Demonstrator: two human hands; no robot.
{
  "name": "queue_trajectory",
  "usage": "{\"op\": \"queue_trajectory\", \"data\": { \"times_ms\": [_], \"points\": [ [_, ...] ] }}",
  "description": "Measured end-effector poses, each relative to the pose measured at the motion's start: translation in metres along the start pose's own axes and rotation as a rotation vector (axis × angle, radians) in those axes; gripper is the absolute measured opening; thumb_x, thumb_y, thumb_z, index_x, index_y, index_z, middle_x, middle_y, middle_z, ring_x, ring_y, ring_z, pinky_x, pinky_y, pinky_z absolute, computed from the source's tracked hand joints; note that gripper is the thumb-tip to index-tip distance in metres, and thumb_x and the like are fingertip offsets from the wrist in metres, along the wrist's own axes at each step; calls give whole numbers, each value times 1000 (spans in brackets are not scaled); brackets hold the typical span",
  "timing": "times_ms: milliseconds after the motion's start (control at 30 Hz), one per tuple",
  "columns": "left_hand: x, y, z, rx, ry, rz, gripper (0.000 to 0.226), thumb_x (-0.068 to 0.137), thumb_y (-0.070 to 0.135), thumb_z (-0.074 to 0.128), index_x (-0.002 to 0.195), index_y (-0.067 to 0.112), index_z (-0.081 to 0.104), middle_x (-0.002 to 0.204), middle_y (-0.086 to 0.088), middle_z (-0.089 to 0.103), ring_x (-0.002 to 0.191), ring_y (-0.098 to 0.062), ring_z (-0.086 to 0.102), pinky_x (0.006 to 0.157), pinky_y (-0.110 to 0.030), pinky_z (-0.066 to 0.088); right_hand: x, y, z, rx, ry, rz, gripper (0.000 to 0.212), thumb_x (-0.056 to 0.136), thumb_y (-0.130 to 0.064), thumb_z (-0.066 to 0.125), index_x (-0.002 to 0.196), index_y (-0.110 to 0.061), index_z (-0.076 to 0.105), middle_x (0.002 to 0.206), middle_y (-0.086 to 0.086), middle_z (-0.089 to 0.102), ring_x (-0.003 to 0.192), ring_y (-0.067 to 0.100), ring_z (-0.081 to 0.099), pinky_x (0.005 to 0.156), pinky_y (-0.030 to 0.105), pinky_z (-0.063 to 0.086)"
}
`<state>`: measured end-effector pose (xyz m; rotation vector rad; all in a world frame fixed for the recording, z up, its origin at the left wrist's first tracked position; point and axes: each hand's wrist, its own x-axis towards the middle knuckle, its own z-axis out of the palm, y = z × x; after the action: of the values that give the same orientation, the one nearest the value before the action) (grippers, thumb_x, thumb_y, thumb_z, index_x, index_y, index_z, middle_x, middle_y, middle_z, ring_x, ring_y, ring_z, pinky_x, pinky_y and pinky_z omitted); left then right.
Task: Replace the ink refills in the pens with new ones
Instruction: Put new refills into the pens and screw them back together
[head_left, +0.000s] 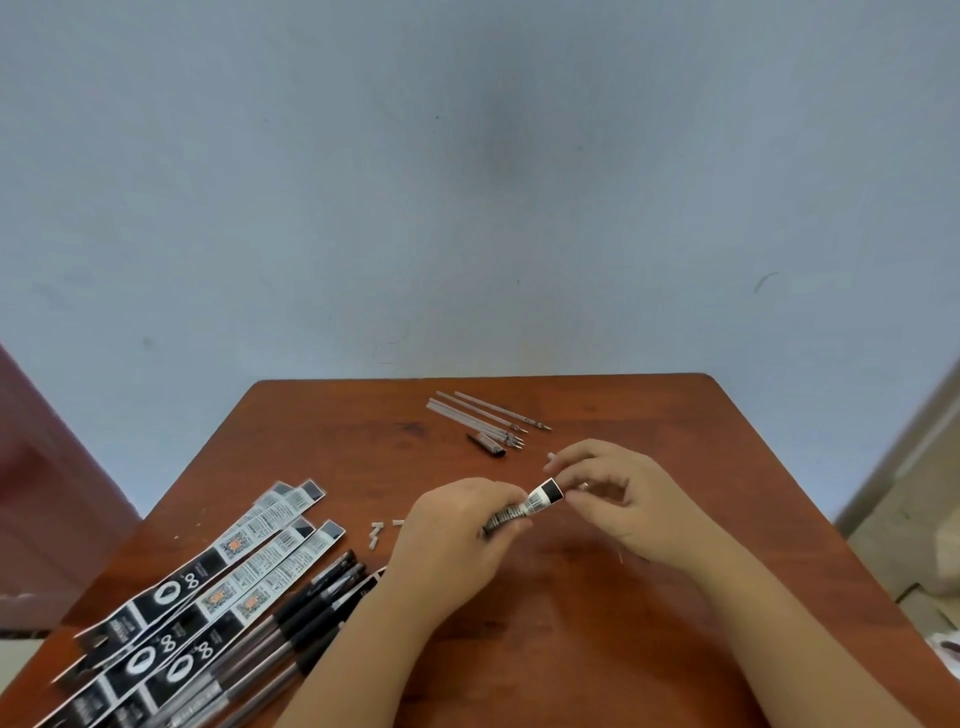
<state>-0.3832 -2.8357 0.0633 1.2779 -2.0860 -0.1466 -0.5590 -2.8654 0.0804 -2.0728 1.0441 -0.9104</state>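
My left hand (457, 530) grips a narrow black-and-white refill packet (530, 503) over the middle of the wooden table (571, 623). My right hand (618, 493) pinches the packet's upper right end. Several refills (485, 415) lie side by side at the far edge, with a dark pen tip piece (487, 445) beside them. Several black pens (301, 623) lie at the near left, next to several black-and-white refill packets (208, 577). A few small white caps (378, 534) lie to the left of my left hand.
A pale blue wall rises behind the table. A dark red surface shows at the far left and a light floor with some objects at the right edge.
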Motion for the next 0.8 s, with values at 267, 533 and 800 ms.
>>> {"op": "queue_trajectory", "data": {
  "times_ms": [267, 533, 800],
  "points": [
    [1, -2, -2, 114, -23, 108, 28, 73, 35, 48, 77, 21, 72, 63, 9, 67, 55, -6, 60, 47, -24, 48, 0, 1, 0, 63, -112, 79, 33, 79, -10, 64, 71, -42, 62, 99, -19, 54, 100, 11, 55, 81, 18, 44],
    [0, 0, -8, 194, 38, 149, 29, 74, 31, 48, 79, 18, 73, 63, 8, 68, 53, -9, 61, 42, -18, 45, -3, -7, -8, 100, -25, 116, 37, 74, -8, 68, 56, -40, 66, 88, -14, 61, 94, 12, 59, 85, 28, 46],
    [3, -7, -18, 304, 55, 19, 30, 70, 36, 54, 82, 15, 73, 66, 7, 71, 53, -8, 64, 43, -15, 46, -5, -7, -23, 272, 364, 157, 24, 81, -2, 58, 66, -21, 62, 58, -14, 62, 53, -4, 51, 57, 5, 42]
  ]
}}
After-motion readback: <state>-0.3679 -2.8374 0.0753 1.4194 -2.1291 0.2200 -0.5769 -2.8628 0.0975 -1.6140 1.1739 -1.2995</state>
